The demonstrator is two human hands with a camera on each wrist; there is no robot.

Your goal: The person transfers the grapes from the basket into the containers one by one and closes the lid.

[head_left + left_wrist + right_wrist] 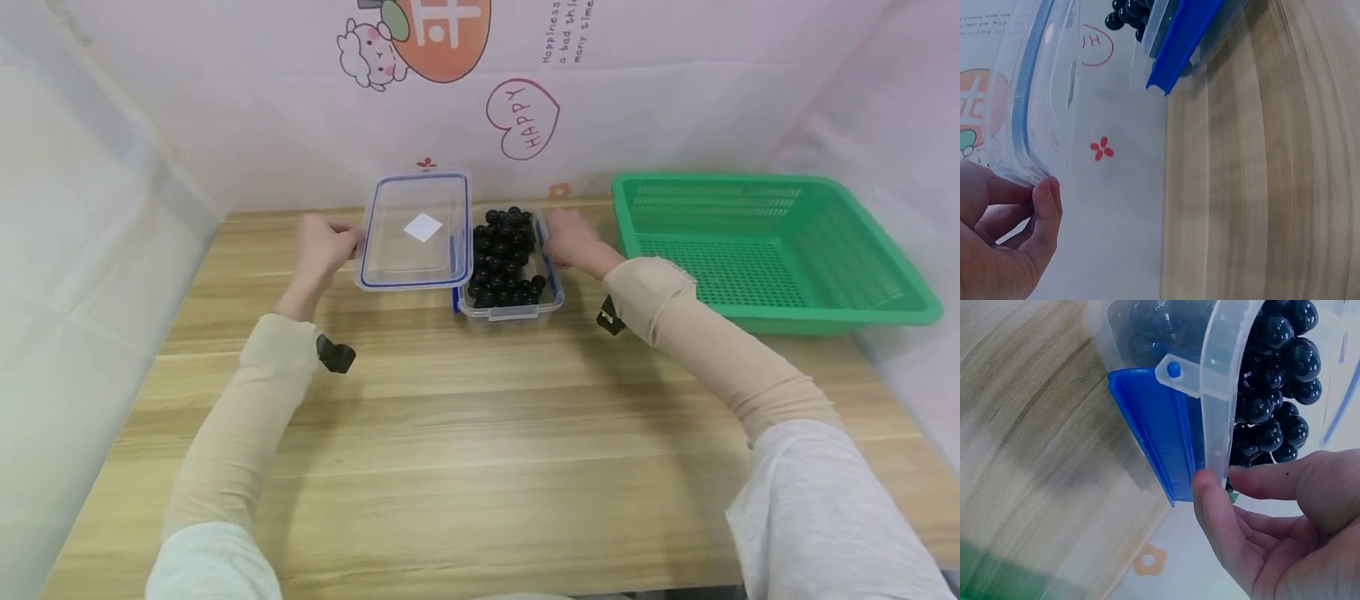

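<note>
My left hand (322, 243) pinches the left edge of a clear plastic lid (393, 254) with a blue seal and a white paper diamond on it. The lid is raised and tilted, its right side overlapping a clear food container (513, 313) in the head view. Inside the container lie glossy black grapes (498, 258), bunched together. On the other side, my right hand (572, 237) holds the container's rim between thumb and fingers, as the right wrist view shows. A blue latch (1157, 428) hangs down along the container's side beside those fingertips.
A green plastic basket (832, 317) with a perforated bottom stands on the right, close to my right forearm. Behind the wooden table (465, 458) rises a white printed cloth (247, 125). Black wrist cameras sit on both sleeves.
</note>
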